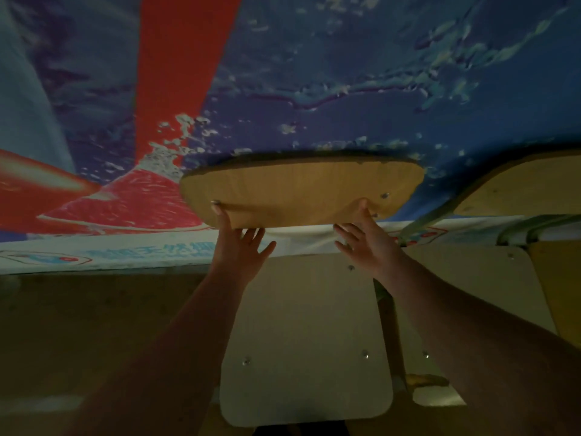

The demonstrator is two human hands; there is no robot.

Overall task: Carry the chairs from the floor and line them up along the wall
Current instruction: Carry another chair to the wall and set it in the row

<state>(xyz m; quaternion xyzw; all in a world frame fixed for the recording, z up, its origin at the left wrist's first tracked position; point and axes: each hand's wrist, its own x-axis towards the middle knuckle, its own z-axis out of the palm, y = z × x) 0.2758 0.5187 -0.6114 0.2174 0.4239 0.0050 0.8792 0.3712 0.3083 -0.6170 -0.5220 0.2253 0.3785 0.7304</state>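
Chair [305, 325] stands against the wall [345, 73]; left hand [239, 247] and right hand [367, 243] touch its backrest [298, 196], fingers [251, 239] spread; likely release next.

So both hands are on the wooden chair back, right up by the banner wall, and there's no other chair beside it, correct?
Not quite. The left hand and the right hand do touch the wooden chair back by the banner wall, but there is another chair: a second chair stands just to its right, as the head view shows.
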